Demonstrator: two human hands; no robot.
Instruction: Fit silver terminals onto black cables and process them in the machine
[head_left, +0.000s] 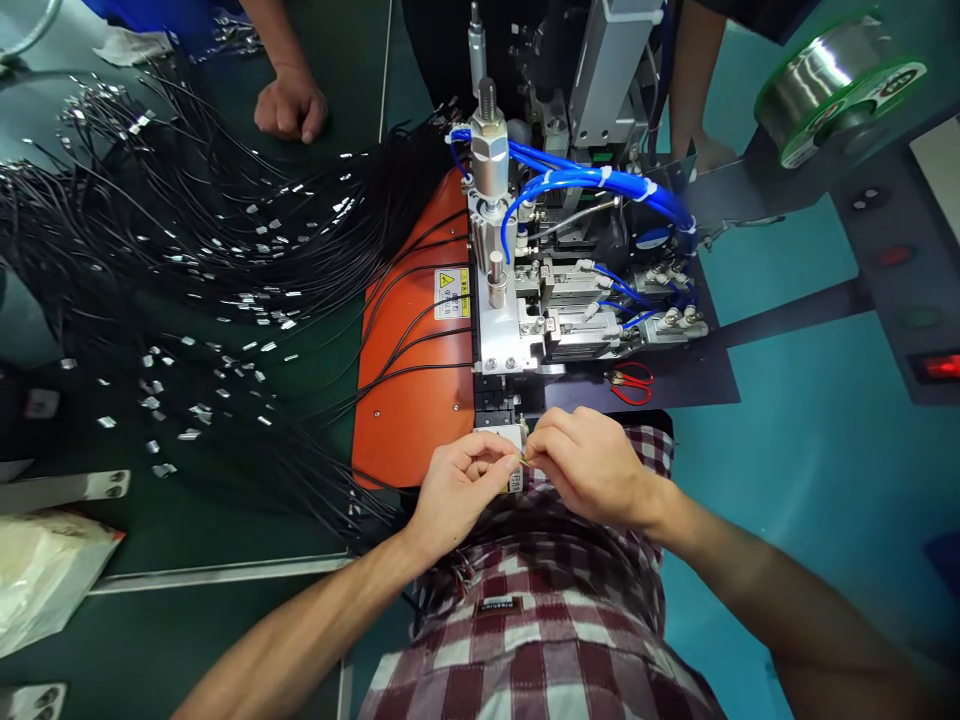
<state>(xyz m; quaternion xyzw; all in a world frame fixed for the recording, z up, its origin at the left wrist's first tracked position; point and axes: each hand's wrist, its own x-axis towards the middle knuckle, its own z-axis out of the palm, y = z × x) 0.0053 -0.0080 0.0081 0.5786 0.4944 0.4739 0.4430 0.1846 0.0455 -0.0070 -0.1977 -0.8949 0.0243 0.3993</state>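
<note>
My left hand [466, 487] and my right hand [589, 462] meet fingertip to fingertip at the near end of the machine's orange cover [409, 420]. Both are closed in a pinch on a thin, yellowish wire [523, 461], of which only a short bit shows between the fingers. Just behind the fingertips is a small white-labelled block [501, 434] on the machine. Several black cables [405, 335] lie across the cover and run into the metal machine head [499, 330].
A big heap of black cables [300, 230] with shiny metal ends covers the green table at left. Red-handled scissors [631, 383] lie right of the machine. A solder wire spool [832, 90] stands at upper right. Another person's fist [291, 105] rests on the table.
</note>
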